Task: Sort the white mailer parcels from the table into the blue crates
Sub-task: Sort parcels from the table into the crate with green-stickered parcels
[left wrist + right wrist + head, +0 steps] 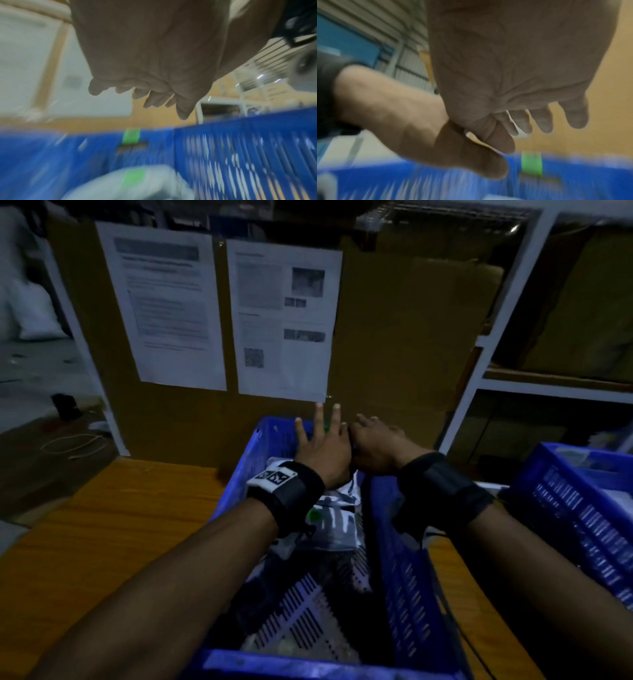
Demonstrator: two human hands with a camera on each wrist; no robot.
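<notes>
A blue slatted crate stands in front of me on the wooden table. White mailer parcels lie inside it, one with a green sticker. Both hands hover side by side above the crate's far end. My left hand has its fingers spread and straight and holds nothing. My right hand is relaxed, palm down, with nothing in it. The wrist views are blurred; they show open palms over the blue crate wall, which carries a green tag.
A second blue crate stands at the right. A cardboard panel with two printed sheets rises just behind the crate. White shelving stands at the right. Bare orange table lies to the left.
</notes>
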